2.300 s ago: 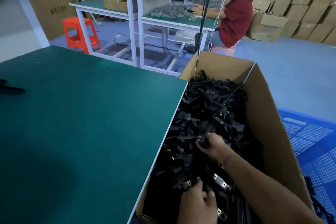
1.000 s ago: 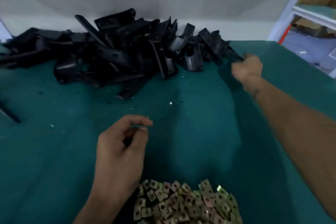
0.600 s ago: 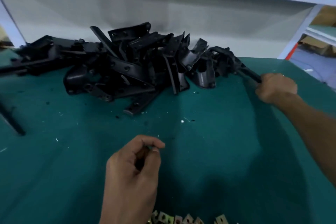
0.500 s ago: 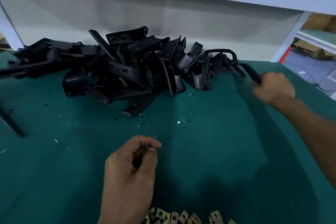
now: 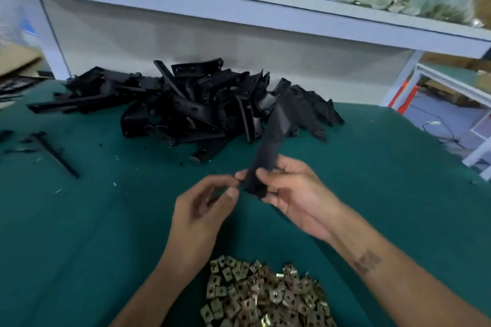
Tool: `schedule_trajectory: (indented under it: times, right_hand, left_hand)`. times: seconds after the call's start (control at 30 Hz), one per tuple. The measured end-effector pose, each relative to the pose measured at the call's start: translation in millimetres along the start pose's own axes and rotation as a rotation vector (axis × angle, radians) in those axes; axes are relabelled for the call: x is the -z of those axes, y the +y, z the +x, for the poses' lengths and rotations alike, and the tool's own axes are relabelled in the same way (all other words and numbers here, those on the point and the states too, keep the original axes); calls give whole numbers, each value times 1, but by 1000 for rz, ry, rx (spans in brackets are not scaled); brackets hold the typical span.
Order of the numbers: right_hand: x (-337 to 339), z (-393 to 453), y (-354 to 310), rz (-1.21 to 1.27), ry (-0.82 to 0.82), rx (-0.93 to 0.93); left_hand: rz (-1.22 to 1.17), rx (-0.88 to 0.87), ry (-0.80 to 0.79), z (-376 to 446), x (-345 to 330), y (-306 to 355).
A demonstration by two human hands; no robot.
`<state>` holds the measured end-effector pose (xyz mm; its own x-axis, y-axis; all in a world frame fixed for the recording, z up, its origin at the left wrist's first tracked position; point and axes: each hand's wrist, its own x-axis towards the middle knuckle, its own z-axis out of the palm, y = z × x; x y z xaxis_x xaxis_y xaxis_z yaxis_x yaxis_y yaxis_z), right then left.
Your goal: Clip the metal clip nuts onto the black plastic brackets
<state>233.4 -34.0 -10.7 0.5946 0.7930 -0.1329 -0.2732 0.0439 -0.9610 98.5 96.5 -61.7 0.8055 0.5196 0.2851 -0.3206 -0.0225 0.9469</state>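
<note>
My right hand (image 5: 295, 194) grips the lower end of a long black plastic bracket (image 5: 271, 141), which stands tilted above the green table (image 5: 79, 220). My left hand (image 5: 202, 210) is just left of it, thumb and fingers pinched together at the bracket's lower edge; a small object seems held between them but is too blurred to name. A heap of brass-coloured metal clip nuts (image 5: 263, 295) lies at the near edge, under my wrists. A large pile of black brackets (image 5: 191, 106) sits at the back of the table.
A thin black strip (image 5: 55, 154) and small black scraps lie at the left of the table. A white shelf (image 5: 265, 10) runs overhead behind the pile, with cardboard and bags on it. The table's right edge drops off toward other benches (image 5: 451, 87).
My right hand pulled one bracket out of the pile's right end and brought it to the middle. My left hand rose to meet the bracket's lower end.
</note>
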Motion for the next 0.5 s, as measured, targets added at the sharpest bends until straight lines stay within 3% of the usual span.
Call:
schedule_trajectory:
  times: [0.13, 0.3, 0.43, 0.5]
  right_hand:
    - [-21, -4, 4, -223, -29, 0]
    - [-35, -22, 6, -522, -243, -122]
    - [-39, -35, 15, -323, -303, -262]
    - [-30, -45, 7, -338, -269, -235]
  left_hand:
    - [-288, 192, 43, 5, -1, 8]
    - [-493, 362, -53, 9, 5, 16]
    - [-718, 458, 38, 15, 8, 17]
    - [-828, 477, 86, 19, 15, 16]
